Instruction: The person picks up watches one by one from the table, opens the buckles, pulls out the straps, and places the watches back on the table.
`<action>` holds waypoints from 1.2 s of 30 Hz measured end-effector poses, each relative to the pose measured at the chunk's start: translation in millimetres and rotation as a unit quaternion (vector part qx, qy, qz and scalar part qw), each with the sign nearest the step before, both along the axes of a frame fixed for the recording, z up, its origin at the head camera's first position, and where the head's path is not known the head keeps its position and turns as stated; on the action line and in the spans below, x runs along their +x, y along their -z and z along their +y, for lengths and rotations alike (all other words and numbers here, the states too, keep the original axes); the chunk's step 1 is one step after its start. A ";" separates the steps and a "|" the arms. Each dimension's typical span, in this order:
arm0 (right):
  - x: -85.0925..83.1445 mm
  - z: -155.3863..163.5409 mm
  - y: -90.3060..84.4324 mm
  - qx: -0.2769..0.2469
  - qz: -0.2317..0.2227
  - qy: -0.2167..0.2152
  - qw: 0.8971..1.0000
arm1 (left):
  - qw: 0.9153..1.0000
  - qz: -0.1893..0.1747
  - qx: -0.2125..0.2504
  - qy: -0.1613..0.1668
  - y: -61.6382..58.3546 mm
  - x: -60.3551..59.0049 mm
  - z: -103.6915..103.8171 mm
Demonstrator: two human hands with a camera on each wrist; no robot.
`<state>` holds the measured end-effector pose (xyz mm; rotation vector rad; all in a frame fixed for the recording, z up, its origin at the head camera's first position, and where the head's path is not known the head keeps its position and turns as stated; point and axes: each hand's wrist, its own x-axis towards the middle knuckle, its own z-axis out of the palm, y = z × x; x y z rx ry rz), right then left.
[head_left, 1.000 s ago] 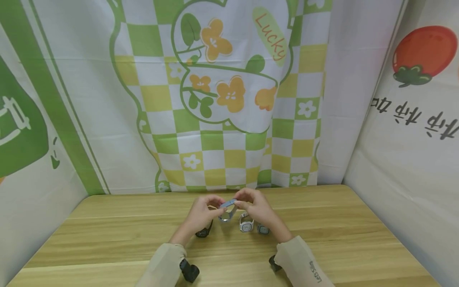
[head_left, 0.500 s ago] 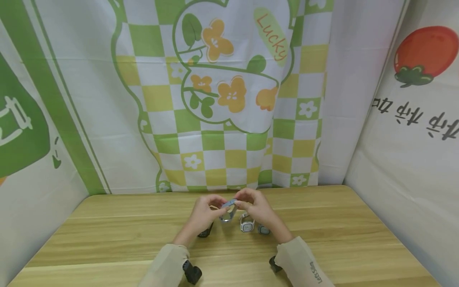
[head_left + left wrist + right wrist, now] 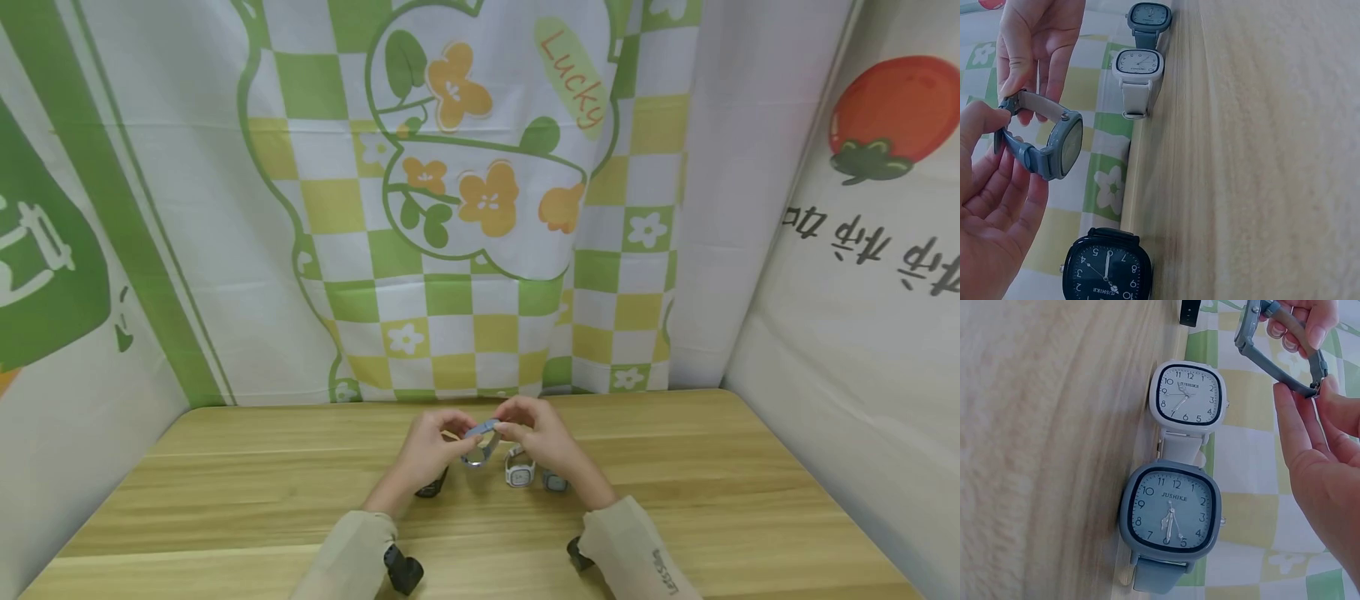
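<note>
Nothing much has shifted since 1 second ago: above the wooden table (image 3: 225, 492) I keep both hands, left hand (image 3: 424, 452) and right hand (image 3: 542, 442), pinching the blue-grey watch (image 3: 480, 443) by its strap ends, apparently to work the buckle, with 3 watches standing beneath.

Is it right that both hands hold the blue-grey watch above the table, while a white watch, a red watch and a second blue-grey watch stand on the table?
Not quite: there is no red watch. The third standing watch is the black watch, as the left wrist view shows. The rest holds: the left hand and right hand hold the blue-grey watch above the table, and the white watch and second blue-grey watch stand there.
</note>
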<state>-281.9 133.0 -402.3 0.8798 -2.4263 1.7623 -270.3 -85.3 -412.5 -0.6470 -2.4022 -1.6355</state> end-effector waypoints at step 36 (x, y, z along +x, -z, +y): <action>-0.3 2.8 -0.7 -0.017 -0.004 -0.046 0.999 | 1.000 -0.007 0.005 0.002 -2.9 1.6 -1.2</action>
